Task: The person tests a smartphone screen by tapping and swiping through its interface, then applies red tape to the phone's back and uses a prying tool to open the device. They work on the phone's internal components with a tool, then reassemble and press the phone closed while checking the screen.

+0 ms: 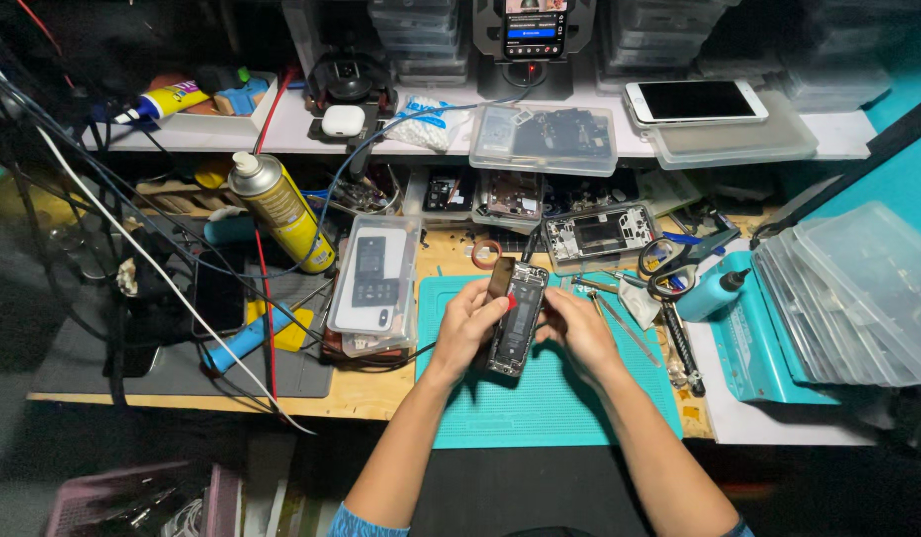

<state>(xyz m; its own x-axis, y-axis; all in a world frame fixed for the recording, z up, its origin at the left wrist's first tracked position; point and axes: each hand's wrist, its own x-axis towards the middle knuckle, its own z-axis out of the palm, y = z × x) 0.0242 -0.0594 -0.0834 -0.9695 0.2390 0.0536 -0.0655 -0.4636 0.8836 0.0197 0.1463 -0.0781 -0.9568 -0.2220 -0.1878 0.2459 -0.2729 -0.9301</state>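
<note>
Two bare hands meet over the teal mat (580,408) at the front edge of the bench, and both are mine. Between them I hold an opened phone (518,320), its back removed so the dark battery and small boards show inside a slim dark frame. Its long axis runs almost straight away from me, tilted slightly, with the far end toward the back of the bench. My left hand (472,323) is closed on the phone's left edge, thumb across the upper part near a small red spot. My right hand (578,328) is closed on the right edge, fingers curled behind. Both hands touch it; neither is nearer. The phone sits just above the mat, not lying flat on it. Left of the mat, a clear plastic box (373,283) rests near a yellow spray can (281,211). Right of the mat lie scissors (669,267) and a teal squeeze bottle (712,293).
</note>
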